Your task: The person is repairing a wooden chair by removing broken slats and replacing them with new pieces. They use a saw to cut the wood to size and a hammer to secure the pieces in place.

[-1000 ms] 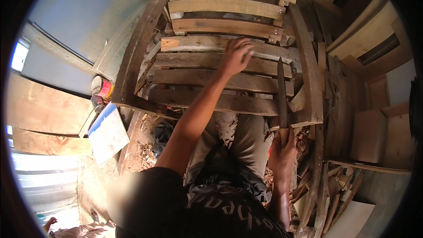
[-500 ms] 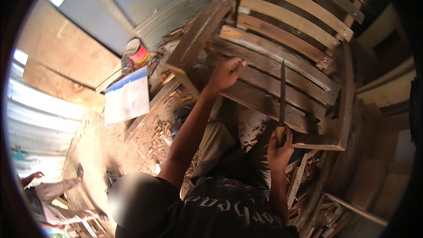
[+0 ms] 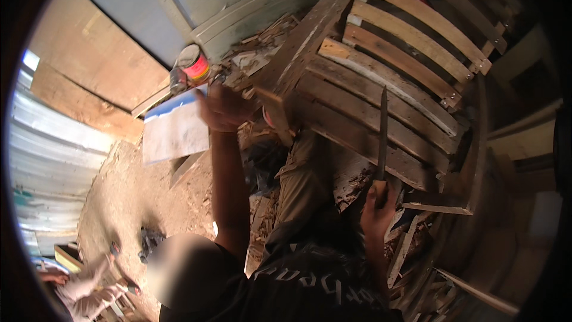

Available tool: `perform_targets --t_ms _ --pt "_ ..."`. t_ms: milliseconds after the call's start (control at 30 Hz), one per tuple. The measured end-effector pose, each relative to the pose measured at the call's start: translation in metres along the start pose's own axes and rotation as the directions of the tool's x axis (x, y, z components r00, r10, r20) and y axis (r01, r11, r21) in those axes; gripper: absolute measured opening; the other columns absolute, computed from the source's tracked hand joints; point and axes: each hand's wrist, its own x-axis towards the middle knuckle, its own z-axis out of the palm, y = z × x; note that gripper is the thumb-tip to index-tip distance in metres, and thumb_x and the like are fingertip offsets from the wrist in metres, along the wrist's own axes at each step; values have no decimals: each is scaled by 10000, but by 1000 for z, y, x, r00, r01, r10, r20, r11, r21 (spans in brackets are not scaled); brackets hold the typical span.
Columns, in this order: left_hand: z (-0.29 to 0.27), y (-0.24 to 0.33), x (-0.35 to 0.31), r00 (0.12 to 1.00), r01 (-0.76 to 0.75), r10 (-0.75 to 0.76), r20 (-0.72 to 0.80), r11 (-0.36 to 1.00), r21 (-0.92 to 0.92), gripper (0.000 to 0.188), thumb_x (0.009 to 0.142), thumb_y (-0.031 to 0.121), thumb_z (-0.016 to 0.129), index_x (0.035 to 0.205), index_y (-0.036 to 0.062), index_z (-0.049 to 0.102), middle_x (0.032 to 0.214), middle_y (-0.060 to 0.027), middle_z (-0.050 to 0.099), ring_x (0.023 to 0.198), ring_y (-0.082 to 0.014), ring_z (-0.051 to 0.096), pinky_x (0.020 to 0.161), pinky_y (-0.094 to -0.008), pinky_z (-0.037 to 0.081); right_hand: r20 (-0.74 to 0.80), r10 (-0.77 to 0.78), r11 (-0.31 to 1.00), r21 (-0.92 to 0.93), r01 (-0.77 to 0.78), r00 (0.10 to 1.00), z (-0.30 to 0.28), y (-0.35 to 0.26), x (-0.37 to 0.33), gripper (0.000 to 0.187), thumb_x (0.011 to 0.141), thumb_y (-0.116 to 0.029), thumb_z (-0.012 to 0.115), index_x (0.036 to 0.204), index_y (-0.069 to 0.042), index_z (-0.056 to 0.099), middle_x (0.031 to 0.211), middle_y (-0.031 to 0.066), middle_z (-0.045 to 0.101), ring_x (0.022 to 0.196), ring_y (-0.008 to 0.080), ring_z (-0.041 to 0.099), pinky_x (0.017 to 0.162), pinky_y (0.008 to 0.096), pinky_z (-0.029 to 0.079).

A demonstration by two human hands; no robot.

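My right hand (image 3: 378, 210) is closed around the wooden handle of a long dark file (image 3: 383, 137). The blade points away from me, over the slats of a wooden slatted bench (image 3: 363, 107). Its tapered tip lies above the seat slats; whether it touches them I cannot tell. My left hand (image 3: 225, 107) is off to the left of the bench, somewhat blurred, with its fingers apart and nothing visible in them. It overlaps the right edge of a white board with a blue band (image 3: 177, 131). The bench's front left leg (image 3: 273, 104) stands just right of that hand.
A pink and yellow can (image 3: 193, 64) stands beyond the board, among wood scraps (image 3: 262, 42). Offcuts (image 3: 411, 250) lie below the bench on the right. Corrugated metal sheeting (image 3: 47, 167) lines the left side. Another person's legs (image 3: 98, 289) show at lower left.
My left hand has left the bench's seat slats and swung left to the white board. My right hand keeps the file in nearly the same place. The view has shifted slightly.
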Motion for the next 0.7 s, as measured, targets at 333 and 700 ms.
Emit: perform_targets --t_ms 333,700 --pt "-130 -87 111 847 532 -180 -500 273 802 335 1017 299 501 1232 71 620 1241 -132 650 1170 -270 601 1013 -417 449 156 32 927 365 -88 987 72 -46 1 546 993 -126 574 1439 8 289 820 71 582 604 105 564 544 278 500" --pt "-127 -195 180 878 462 -202 -434 125 878 359 1011 323 514 1255 75 602 1261 -139 634 1189 -278 584 1024 -414 438 -51 -316 940 119 320 947 157 -85 61 485 965 -78 570 1376 -42 315 908 220 641 775 364 677 690 431 520"
